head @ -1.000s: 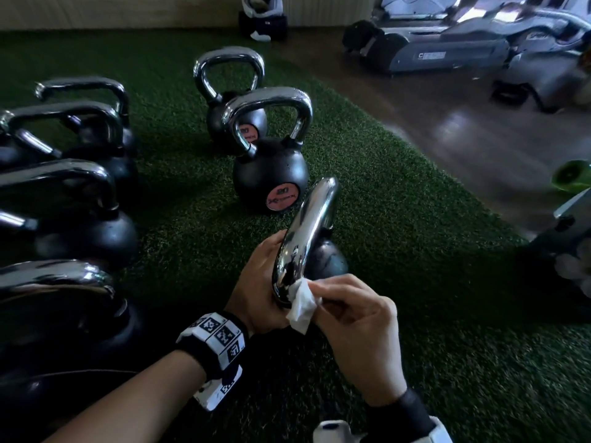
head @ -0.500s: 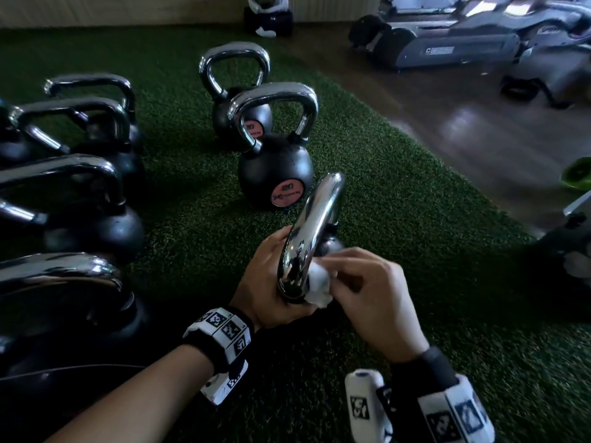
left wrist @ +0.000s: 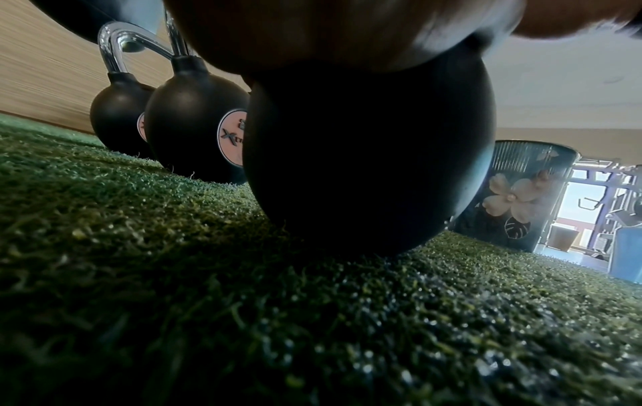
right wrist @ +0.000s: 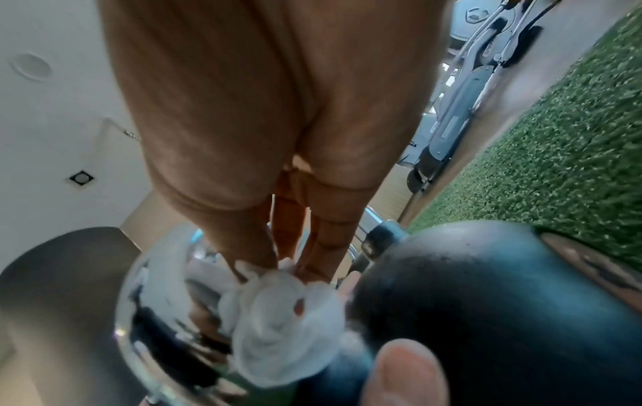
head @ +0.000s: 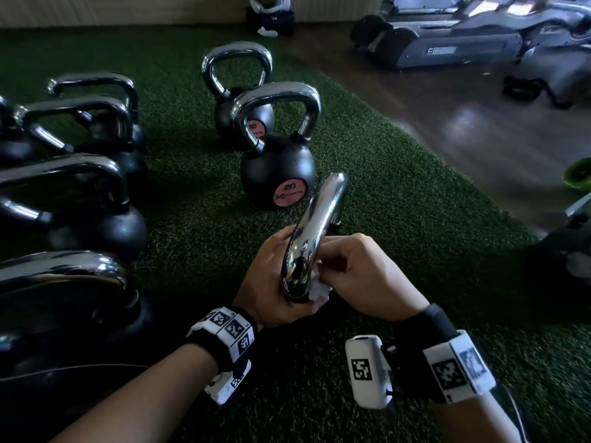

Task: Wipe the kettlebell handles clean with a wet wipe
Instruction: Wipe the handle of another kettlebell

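White wet wipe (head: 319, 287) shows mostly hidden between right hand (head: 367, 276) and chrome handle (head: 311, 238).

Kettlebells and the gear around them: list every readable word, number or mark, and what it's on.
"20": pink round label on the nearest standing kettlebell.
Brand word under that "20": too blurred to read.
"20": label on the kettlebell behind, faint.
"X...": pink label in the left wrist view, the rest hidden.
"C": treadmill side panel; following text illegible.
Wristband squares: coded markers, no text.

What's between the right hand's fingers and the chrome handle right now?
The bunched white wet wipe, pressed by the right hand against the chrome handle; the right wrist view shows it best.
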A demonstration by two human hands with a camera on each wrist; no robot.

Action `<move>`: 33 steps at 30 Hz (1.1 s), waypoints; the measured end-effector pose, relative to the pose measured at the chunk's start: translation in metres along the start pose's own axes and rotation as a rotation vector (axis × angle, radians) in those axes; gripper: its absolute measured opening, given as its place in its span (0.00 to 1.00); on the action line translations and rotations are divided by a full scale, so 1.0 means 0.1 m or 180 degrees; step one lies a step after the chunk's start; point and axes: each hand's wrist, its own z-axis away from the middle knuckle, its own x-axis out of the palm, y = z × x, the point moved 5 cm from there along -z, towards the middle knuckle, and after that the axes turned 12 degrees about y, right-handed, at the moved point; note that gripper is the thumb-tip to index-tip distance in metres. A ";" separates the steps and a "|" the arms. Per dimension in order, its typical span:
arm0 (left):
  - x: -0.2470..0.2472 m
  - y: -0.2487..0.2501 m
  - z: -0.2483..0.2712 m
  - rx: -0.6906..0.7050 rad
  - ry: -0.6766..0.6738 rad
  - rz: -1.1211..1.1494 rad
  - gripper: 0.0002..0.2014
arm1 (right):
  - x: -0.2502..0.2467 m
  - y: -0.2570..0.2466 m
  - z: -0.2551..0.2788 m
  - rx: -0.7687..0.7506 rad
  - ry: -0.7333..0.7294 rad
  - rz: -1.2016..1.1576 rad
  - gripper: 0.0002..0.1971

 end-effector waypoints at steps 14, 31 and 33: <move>0.02 -0.09 0.01 0.0001 -0.0014 -0.0132 0.44 | 0.06 0.09 -0.01 0.1488 0.0879 -0.3407 0.15; -0.01 0.01 0.02 0.0053 0.0102 -0.0242 0.44 | -0.28 0.23 -0.22 0.1111 0.2614 -0.1118 0.10; -0.01 -0.01 0.03 0.0037 0.0116 -0.0214 0.45 | -0.34 0.26 -0.27 0.1140 0.2865 -0.0806 0.09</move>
